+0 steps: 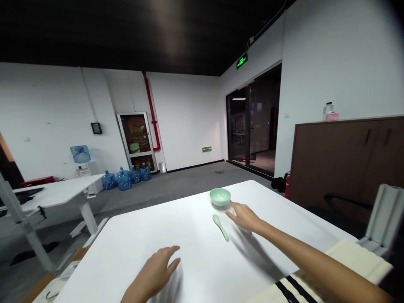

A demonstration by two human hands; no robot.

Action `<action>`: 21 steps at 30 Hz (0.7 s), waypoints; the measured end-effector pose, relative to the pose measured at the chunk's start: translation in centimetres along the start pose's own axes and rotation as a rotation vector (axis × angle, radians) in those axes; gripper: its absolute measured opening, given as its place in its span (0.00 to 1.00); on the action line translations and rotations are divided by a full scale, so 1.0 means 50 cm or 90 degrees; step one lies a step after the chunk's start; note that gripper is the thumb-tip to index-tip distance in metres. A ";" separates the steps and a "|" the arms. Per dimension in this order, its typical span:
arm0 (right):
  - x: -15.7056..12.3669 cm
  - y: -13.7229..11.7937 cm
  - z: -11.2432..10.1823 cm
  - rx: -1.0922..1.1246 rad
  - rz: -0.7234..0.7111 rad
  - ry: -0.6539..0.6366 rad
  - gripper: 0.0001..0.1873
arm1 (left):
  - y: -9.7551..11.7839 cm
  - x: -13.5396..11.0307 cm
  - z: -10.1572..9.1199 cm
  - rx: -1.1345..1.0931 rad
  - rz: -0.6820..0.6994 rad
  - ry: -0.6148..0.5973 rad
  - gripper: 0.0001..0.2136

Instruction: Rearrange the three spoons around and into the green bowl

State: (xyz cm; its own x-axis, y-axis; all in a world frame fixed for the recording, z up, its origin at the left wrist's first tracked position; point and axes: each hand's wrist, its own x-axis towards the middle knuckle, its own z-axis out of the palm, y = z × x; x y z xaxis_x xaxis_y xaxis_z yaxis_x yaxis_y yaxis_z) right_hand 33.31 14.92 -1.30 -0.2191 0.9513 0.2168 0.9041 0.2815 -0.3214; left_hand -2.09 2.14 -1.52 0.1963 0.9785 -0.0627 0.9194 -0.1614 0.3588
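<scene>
On my feed from the head camera, the right hand (244, 217) was open, its fingers reaching out flat and empty, with the fingertips just beside the pale green ceramic bowl (220, 197). I could not tell whether they touched it. The bowl sat upright near the far edge of the white table (195, 256), towards the upper middle of the frame. Just below it lay a matching ceramic soup spoon (221, 227), at a slant. The left hand (154, 267) hung open and empty near the lower edge of the frame, well apart from both. My worry was the right fingertips: a clipped rim could tip the bowl over the far edge, and a low sweep could knock the spoon askew.
</scene>
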 end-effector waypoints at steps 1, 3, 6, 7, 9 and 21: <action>-0.009 0.010 -0.005 0.007 -0.016 0.009 0.29 | 0.001 0.000 -0.001 0.002 -0.001 -0.001 0.26; -0.026 0.028 -0.005 0.006 -0.026 0.016 0.32 | 0.000 0.000 -0.001 0.005 -0.005 -0.003 0.26; -0.047 0.050 0.012 -0.001 -0.020 0.008 0.34 | -0.005 0.002 0.001 0.005 -0.009 0.000 0.27; -0.052 0.056 0.019 0.001 -0.024 0.001 0.34 | -0.007 0.002 0.002 0.004 -0.009 0.001 0.27; -0.058 0.065 0.033 0.009 -0.037 -0.015 0.34 | -0.011 0.004 0.004 0.000 -0.009 0.004 0.27; -0.061 0.074 0.038 0.049 -0.048 -0.001 0.28 | -0.008 0.005 0.006 0.001 -0.007 0.003 0.26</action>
State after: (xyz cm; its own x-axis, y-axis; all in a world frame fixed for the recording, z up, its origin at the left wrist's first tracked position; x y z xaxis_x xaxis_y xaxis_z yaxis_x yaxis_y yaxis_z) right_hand 36.63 13.30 -4.91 -0.2865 0.9270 0.2421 0.8540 0.3616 -0.3741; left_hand -2.29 2.42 -1.93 0.1846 0.9808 -0.0630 0.9219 -0.1506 0.3570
